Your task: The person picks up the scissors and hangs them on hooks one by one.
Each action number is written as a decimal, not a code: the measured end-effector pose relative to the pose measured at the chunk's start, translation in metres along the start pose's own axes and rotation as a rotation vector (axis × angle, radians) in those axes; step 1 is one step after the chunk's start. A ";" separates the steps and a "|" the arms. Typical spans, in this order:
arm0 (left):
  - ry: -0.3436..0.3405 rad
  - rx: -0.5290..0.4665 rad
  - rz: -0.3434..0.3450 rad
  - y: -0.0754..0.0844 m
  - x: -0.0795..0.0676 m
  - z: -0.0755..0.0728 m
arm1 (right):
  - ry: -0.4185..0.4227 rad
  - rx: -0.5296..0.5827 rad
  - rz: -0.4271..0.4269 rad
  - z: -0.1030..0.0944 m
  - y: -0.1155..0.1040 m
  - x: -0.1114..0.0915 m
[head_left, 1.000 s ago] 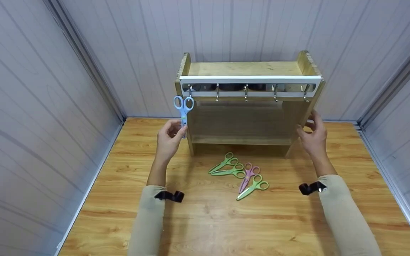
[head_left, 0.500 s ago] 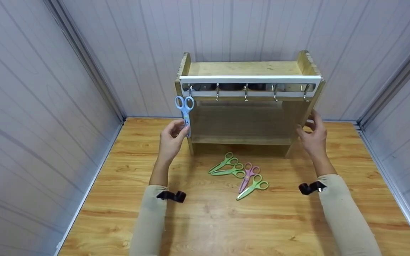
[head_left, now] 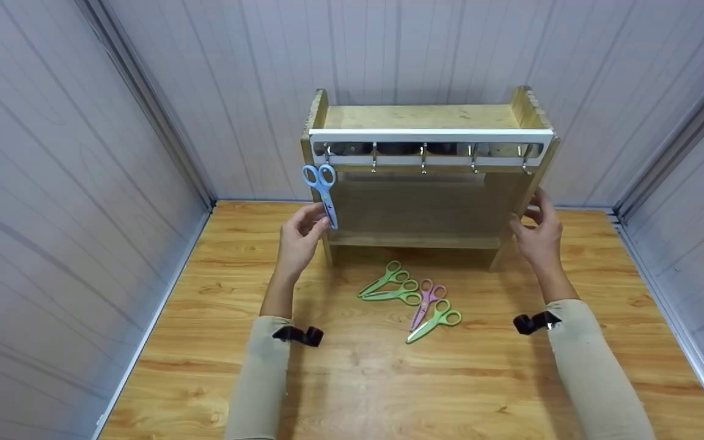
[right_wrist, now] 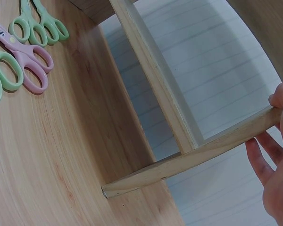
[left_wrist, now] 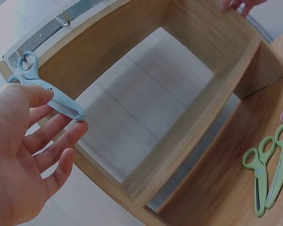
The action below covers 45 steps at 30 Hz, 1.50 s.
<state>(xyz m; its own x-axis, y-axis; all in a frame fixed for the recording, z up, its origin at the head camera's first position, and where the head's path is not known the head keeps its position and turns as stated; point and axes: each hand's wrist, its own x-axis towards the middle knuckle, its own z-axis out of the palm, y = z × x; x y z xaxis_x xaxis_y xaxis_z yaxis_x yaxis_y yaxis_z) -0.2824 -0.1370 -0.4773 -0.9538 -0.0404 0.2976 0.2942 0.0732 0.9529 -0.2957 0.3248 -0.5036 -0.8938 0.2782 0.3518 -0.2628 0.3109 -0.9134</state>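
My left hand (head_left: 297, 243) pinches a pair of light blue scissors (head_left: 326, 194) by the blades, handles up. One finger loop overlaps the tip of the leftmost hook (left_wrist: 20, 53) in the left wrist view; whether the hook bears any weight I cannot tell. That hook belongs to a white-framed hook rail (head_left: 431, 132) along the top front of a wooden shelf (head_left: 413, 242). With thumb and fingers on either side, my right hand (head_left: 539, 239) grips the shelf's right side panel (right_wrist: 217, 141).
On the wood-grain surface (head_left: 364, 391) in front of the shelf lie several more scissors, green ones (head_left: 434, 324) and a pink pair (head_left: 426, 305). Pale panelled walls (head_left: 254, 91) stand behind and at both sides.
My left hand has moved slightly right, and the blue scissors have tilted, their blade end swinging right across the shelf's left side. My right hand stays where it was.
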 end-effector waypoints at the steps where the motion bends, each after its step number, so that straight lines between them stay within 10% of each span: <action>1: -0.005 0.000 -0.003 0.000 0.000 0.001 | -0.001 -0.005 -0.001 0.000 0.000 0.000; 45: -0.057 -0.014 -0.009 -0.016 -0.007 0.002 | 0.025 0.020 -0.035 0.002 0.000 0.000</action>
<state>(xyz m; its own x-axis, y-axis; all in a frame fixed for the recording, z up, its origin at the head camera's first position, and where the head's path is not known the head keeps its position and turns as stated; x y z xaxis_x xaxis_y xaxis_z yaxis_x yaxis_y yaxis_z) -0.2804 -0.1360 -0.4944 -0.9581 0.0158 0.2860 0.2865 0.0590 0.9563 -0.2965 0.3229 -0.5043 -0.8747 0.2898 0.3884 -0.3013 0.3025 -0.9043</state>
